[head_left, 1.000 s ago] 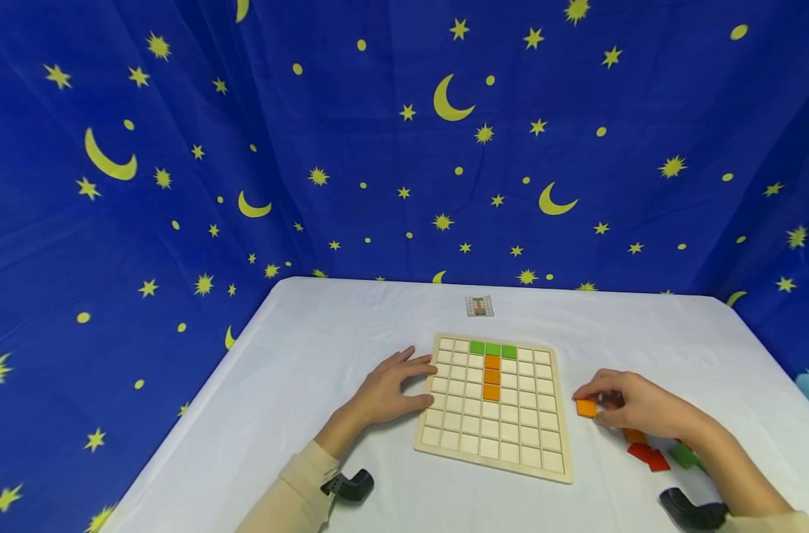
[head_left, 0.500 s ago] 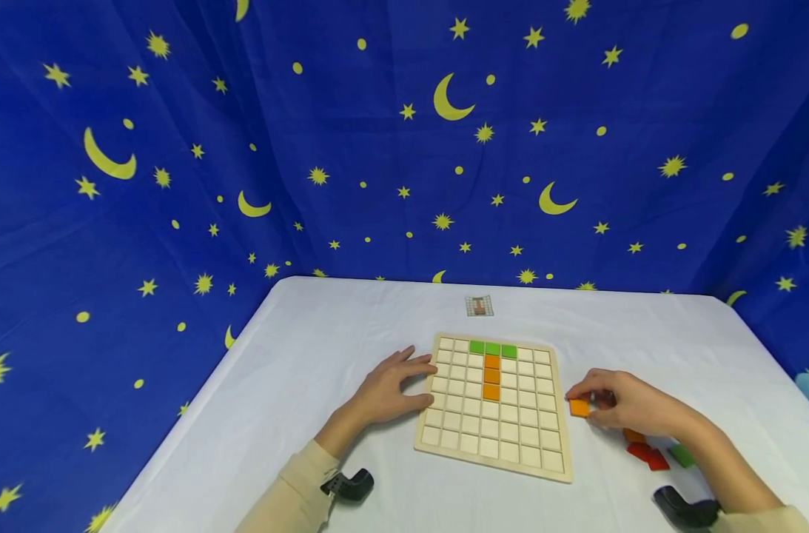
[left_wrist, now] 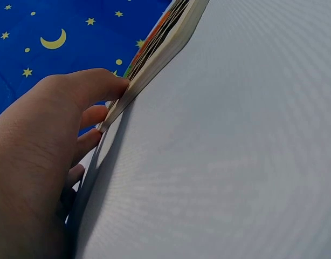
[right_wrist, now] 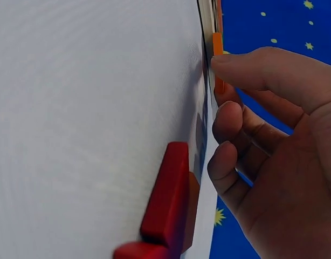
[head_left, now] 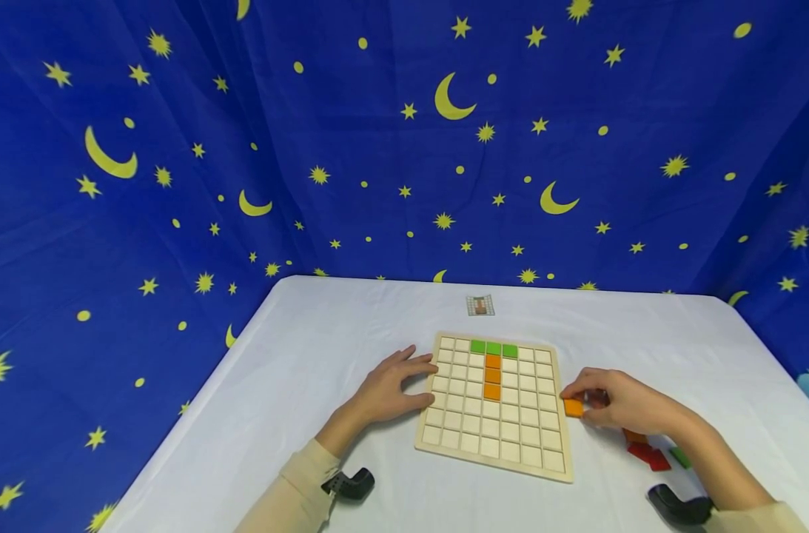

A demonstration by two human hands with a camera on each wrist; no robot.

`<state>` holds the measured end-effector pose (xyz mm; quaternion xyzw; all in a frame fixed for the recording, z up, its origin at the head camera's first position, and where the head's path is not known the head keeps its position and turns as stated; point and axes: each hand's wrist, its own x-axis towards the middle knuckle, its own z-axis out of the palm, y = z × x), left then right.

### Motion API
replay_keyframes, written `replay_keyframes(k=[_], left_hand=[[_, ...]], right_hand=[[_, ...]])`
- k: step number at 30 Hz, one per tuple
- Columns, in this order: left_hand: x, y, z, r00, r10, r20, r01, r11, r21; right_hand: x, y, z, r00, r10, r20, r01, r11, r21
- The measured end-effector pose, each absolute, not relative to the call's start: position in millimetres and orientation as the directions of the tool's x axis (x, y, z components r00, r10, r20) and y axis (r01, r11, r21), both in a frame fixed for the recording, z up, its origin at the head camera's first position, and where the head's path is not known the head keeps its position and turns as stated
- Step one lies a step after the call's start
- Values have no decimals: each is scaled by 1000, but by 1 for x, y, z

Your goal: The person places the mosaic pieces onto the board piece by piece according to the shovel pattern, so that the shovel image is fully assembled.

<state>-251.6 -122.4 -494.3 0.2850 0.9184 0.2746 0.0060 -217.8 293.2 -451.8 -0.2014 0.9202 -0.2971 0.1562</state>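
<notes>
Between thumb and fingers, my right hand (head_left: 627,403) pinches an orange square tile (head_left: 573,408), just off the right edge of the wooden grid board (head_left: 419,435). The right wrist view shows the tile (right_wrist: 218,65) edge-on, held above the white cloth. My left hand (head_left: 387,389) touches the board's left edge with thumb and fingertips, its fingers spread. On the board, a row of green tiles (head_left: 494,348) lies along the far side, and a column of orange tiles (head_left: 493,376) runs down from the middle one.
Loose red tiles (head_left: 649,455), a darker orange tile (head_left: 635,437) and a green tile (head_left: 680,457) lie beneath and beside my right forearm. Beyond the board is a small card (head_left: 480,306) printed with a grid pattern. A blue starry curtain (head_left: 351,133) surrounds the white table (head_left: 337,318).
My right hand has carried the orange tile a short way left, closer to the board. The left hand stays where it was on the board's edge.
</notes>
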Motion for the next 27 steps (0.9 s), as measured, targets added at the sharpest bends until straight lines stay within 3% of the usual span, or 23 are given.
replay_keyframes(k=[27], left_hand=[[-253, -123, -498, -830, 533, 164, 538, 689, 485]], right_hand=[[-220, 273, -447, -838, -522, -159, -338, 725, -600]])
